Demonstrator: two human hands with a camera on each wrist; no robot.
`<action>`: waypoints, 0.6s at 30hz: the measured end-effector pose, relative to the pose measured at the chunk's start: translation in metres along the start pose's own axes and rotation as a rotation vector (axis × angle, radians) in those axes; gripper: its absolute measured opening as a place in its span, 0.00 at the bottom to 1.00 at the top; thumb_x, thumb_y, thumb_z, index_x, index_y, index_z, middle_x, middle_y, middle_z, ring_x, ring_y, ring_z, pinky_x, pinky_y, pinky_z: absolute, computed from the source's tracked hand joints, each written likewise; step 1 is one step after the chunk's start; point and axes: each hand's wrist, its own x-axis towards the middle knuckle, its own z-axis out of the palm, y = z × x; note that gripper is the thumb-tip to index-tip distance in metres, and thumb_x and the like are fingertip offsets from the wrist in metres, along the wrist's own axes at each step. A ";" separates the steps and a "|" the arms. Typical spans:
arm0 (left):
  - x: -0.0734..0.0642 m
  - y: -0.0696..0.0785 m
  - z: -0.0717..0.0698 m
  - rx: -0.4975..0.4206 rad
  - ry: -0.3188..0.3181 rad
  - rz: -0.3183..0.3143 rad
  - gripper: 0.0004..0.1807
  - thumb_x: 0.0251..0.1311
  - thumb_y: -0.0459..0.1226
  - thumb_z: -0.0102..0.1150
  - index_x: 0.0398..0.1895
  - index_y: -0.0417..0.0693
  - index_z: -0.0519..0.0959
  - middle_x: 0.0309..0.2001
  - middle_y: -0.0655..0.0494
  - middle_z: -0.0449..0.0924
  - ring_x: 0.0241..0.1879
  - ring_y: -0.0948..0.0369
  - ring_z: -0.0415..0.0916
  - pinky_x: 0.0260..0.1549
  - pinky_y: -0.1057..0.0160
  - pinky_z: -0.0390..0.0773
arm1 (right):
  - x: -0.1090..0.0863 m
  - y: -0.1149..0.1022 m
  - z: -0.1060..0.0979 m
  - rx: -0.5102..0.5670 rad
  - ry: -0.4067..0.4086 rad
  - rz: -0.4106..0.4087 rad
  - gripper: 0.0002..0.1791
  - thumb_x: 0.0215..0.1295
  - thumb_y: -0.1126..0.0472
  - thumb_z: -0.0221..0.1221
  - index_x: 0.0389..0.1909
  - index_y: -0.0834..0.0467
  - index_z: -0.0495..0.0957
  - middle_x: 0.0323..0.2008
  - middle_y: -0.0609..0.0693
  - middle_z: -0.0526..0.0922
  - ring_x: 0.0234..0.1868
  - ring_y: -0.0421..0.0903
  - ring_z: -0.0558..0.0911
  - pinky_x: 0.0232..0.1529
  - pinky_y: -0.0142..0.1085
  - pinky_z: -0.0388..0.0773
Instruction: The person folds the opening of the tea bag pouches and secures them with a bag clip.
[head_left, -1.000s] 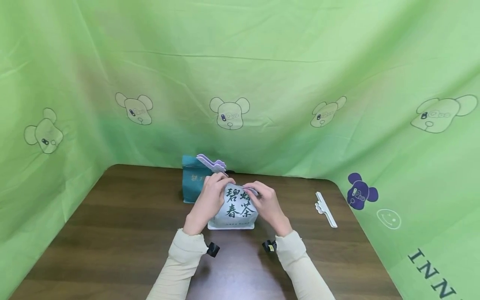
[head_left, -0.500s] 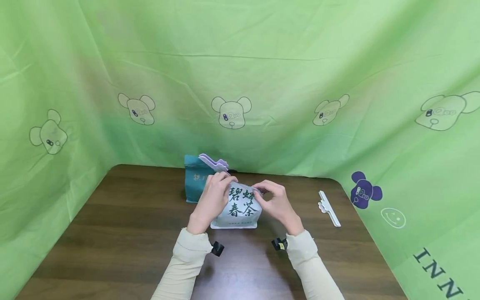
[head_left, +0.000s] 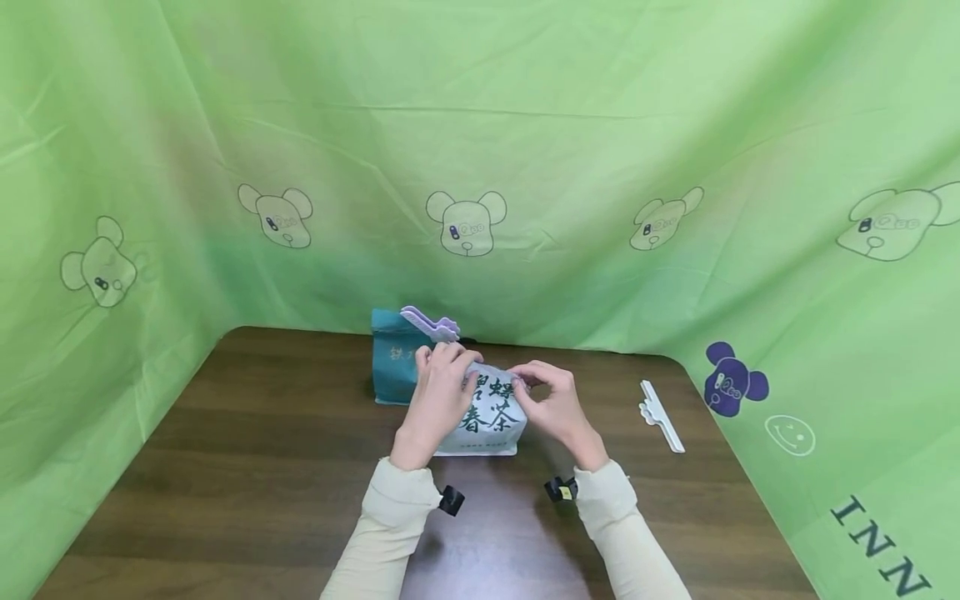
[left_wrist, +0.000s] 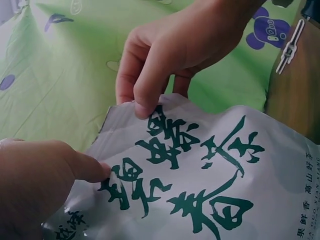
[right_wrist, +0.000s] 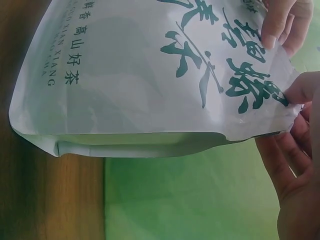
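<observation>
A white tea bag [head_left: 491, 421] with large green Chinese characters stands on the table. My left hand [head_left: 438, 400] pinches the left part of its top edge, and in the left wrist view the left thumb [left_wrist: 90, 167] presses on the printed front. At the other top corner, my right hand [head_left: 557, 407] pinches the edge between thumb and fingers. The right wrist view shows the pleated side [right_wrist: 145, 145] of the bag, with the right thumb [right_wrist: 302, 87] in front and fingers behind. The back of the bag is hidden.
Behind the left hand stands a teal bag [head_left: 392, 367] with a lilac sealing clip [head_left: 429, 323] at its top. A white sealing clip [head_left: 662, 417] lies on the brown wooden table [head_left: 247, 467] to the right. Green printed cloth [head_left: 360, 150] surrounds the table.
My left hand has shifted right along the top of the white bag, covering more of its left characters. My right hand has moved outward to the right corner. The view has drifted slightly.
</observation>
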 end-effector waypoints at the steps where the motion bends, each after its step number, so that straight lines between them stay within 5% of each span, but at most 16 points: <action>1: 0.001 0.001 0.001 -0.001 0.004 0.008 0.07 0.61 0.32 0.70 0.42 0.48 0.86 0.39 0.55 0.81 0.43 0.55 0.73 0.49 0.50 0.61 | 0.000 0.001 0.000 0.002 0.000 0.002 0.12 0.51 0.85 0.60 0.35 0.72 0.84 0.29 0.62 0.86 0.27 0.49 0.83 0.34 0.28 0.81; 11: 0.007 0.007 0.012 0.014 -0.025 0.044 0.04 0.64 0.38 0.69 0.40 0.52 0.87 0.39 0.59 0.82 0.44 0.58 0.74 0.48 0.52 0.63 | 0.001 0.003 -0.004 0.024 -0.029 -0.005 0.12 0.53 0.86 0.64 0.37 0.74 0.84 0.30 0.65 0.87 0.29 0.57 0.85 0.33 0.32 0.84; 18: 0.008 0.008 0.017 0.009 -0.012 0.036 0.03 0.65 0.40 0.68 0.38 0.54 0.87 0.36 0.60 0.82 0.42 0.58 0.74 0.45 0.52 0.62 | 0.000 0.003 -0.013 0.013 -0.031 0.072 0.11 0.49 0.82 0.70 0.34 0.72 0.85 0.29 0.64 0.87 0.27 0.50 0.87 0.32 0.32 0.84</action>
